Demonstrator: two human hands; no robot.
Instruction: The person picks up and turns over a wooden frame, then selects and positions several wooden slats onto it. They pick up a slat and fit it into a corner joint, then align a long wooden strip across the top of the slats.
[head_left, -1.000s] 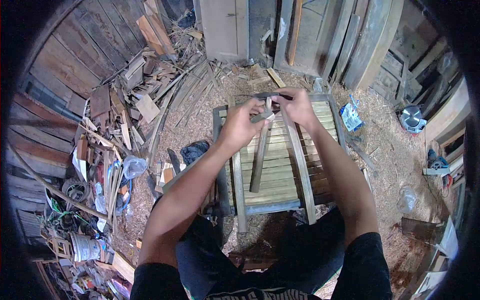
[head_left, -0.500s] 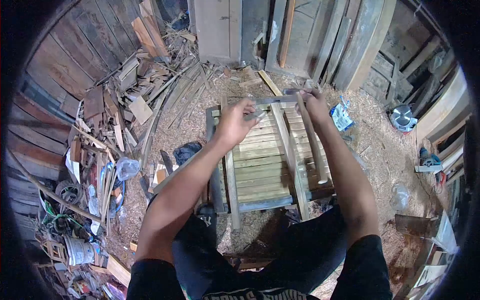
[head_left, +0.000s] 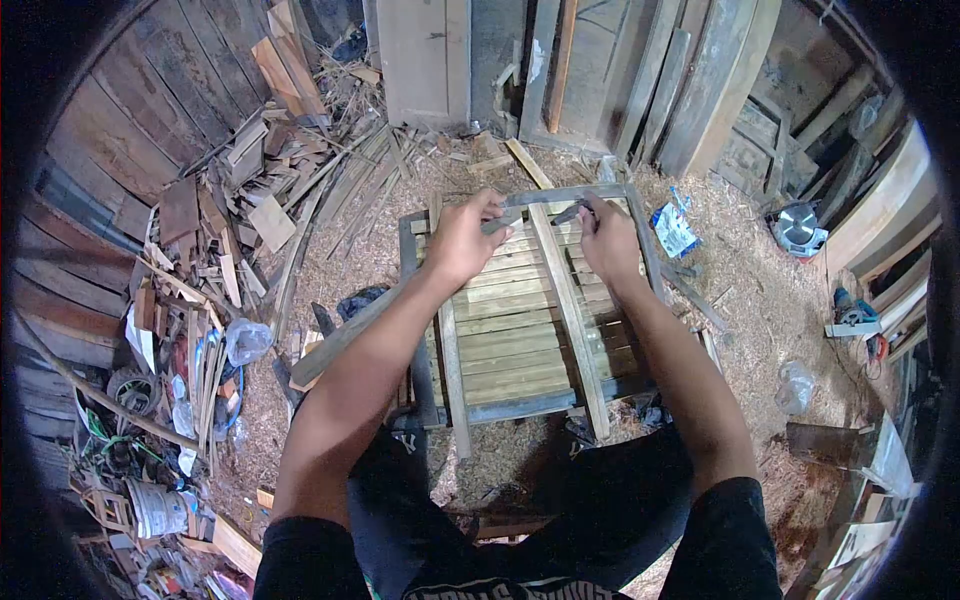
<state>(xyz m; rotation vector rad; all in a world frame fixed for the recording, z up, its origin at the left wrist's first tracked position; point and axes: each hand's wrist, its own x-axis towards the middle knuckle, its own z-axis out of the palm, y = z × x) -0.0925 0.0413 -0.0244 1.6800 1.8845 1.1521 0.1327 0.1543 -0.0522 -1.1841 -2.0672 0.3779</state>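
Observation:
A slatted wooden panel [head_left: 513, 340] in a dark frame lies in front of my knees, with two long pale strips [head_left: 575, 320] across it. Over its upper left part is my left hand [head_left: 468, 238], thumb and fingers closed around a small greyish piece too small to name. My right hand [head_left: 612, 245] is closed over the upper right part, right of the second strip. A dark hammer head [head_left: 570, 212] juts left from its fingers; the handle is hidden behind the hand and forearm.
Scrap wood [head_left: 270, 222] is heaped on the left. Doors and boards [head_left: 425, 70] lean at the back. On the right are a circular saw [head_left: 798, 230], a blue power tool [head_left: 850, 312] and a blue-white packet [head_left: 675, 232]. Shavings cover the floor.
My right hand has moved down and slightly left, and the hammer's pale handle no longer shows. My left hand stays nearly in place. The view has shifted slightly.

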